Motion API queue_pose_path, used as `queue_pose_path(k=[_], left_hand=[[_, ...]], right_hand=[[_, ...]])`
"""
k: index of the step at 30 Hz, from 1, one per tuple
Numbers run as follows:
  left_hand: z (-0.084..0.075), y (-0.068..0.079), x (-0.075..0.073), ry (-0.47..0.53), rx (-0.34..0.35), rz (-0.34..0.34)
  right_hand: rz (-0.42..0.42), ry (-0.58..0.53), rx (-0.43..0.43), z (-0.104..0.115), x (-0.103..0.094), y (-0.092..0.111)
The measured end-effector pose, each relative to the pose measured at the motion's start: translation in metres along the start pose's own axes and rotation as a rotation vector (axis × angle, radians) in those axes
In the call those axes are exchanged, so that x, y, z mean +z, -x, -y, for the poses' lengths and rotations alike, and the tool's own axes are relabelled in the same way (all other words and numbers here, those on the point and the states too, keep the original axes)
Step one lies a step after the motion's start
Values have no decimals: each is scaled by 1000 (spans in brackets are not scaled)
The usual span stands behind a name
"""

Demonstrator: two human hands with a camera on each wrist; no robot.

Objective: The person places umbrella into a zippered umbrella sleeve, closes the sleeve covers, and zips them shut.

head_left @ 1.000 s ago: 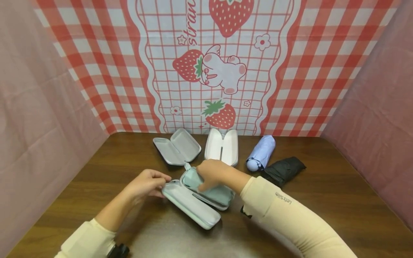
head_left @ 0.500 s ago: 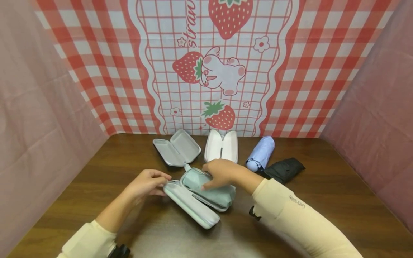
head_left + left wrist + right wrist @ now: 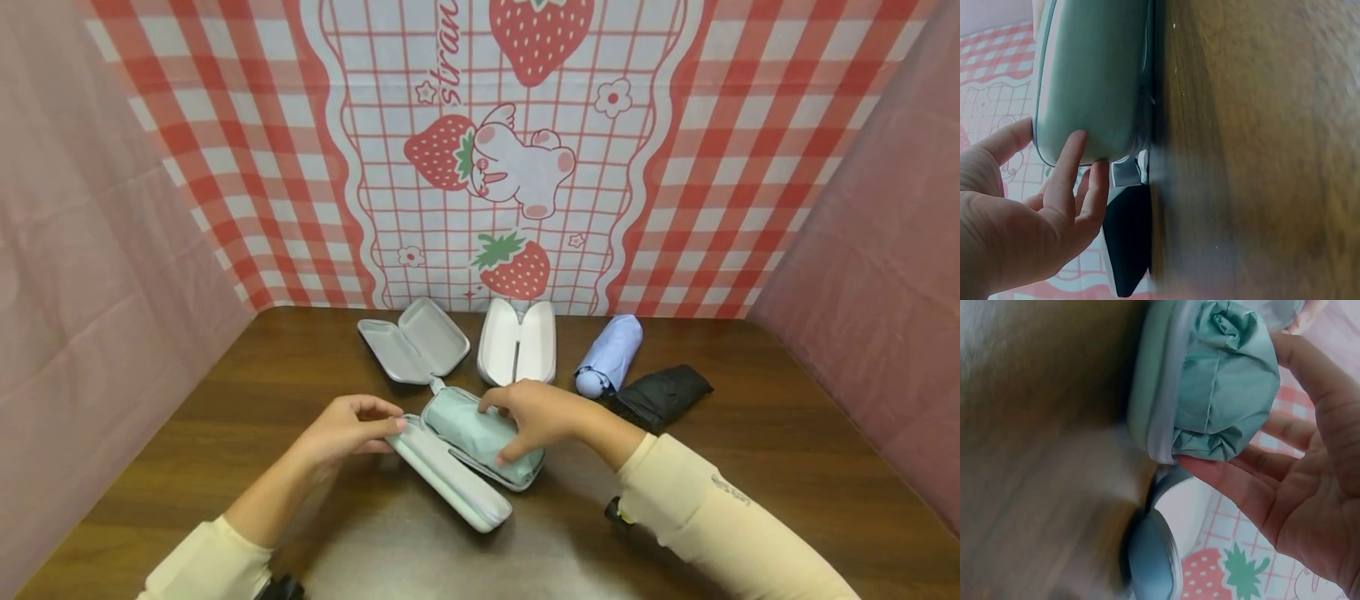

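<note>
One green case (image 3: 450, 479) lies open on the worktop (image 3: 375, 550); the left hand (image 3: 341, 433) pinches its left end, the right hand (image 3: 543, 414), loosely spread, touches the green bundle (image 3: 463, 421) inside. Beyond lie a black pouch (image 3: 665, 395), blue umbrella (image 3: 613, 346), open grey case (image 3: 437, 332) and open white case (image 3: 498, 337), its near edge masked by fingers.

Head camera faces forward and down; close-up, sideways wrist views share the green case (image 3: 448, 478).

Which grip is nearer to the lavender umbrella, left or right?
Right. The right grip is around the green bundle, nearer the person and left of the lavender umbrella; the left grip is farther left, holding the open case's end.
</note>
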State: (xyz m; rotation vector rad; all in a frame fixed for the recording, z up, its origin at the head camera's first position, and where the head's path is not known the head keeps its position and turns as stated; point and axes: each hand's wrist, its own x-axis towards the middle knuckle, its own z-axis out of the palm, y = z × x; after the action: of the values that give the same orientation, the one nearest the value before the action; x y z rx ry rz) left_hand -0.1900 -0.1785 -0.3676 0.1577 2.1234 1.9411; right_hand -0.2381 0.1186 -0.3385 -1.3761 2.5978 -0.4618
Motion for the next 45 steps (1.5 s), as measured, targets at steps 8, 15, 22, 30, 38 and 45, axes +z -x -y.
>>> queue_pose_path(k=[8, 15, 22, 30, 38, 45], left_hand=[[-2, 1, -1, 25, 10, -19], [-2, 3, 3, 17, 1, -41], [1, 18, 18, 168, -83, -140], [4, 36, 46, 355, -182, -145], [5, 26, 52, 332, -174, -198], [6, 15, 42, 267, -157, -219]], right_hand=[[-40, 3, 28, 3, 10, -3], [-55, -40, 56, -3, 11, 5], [-123, -207, 147, -15, 10, 11], [-21, -577, 330, -25, 20, 16], [-15, -697, 338, -18, 27, 18], [-56, -788, 397, -9, 34, 17]])
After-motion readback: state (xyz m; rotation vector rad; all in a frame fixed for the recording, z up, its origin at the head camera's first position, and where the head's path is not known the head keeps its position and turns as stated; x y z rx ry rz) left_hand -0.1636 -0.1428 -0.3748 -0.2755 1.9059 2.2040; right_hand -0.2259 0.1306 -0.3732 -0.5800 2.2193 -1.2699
